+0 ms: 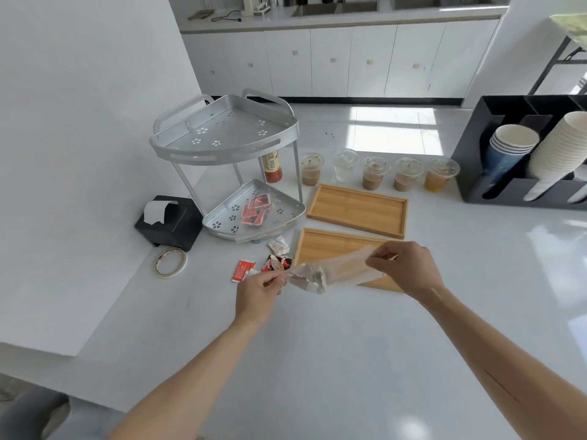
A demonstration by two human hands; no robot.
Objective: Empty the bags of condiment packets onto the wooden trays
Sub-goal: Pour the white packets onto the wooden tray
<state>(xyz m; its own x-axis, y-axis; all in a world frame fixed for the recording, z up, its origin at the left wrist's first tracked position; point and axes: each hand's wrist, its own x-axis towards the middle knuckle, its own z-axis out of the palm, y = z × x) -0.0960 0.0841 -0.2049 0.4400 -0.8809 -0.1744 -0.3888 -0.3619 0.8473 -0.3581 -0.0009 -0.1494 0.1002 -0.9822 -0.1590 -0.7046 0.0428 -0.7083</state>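
Between both hands, clear bag, seemingly pale packets inside.

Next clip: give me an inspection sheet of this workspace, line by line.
Surface: white counter, glossy.
Job's things: clear bag of packets stretched over the near tray; far tray bare; second bag on the rack's lower shelf.
Clutter: loose packets, tape roll, tissue box, sauce bottle, five lidded cups, cup holder.
Hands: left hand and right hand each pinch a bag end.
Cables: cord on back counter.
Surroundings: cabinets, sink.
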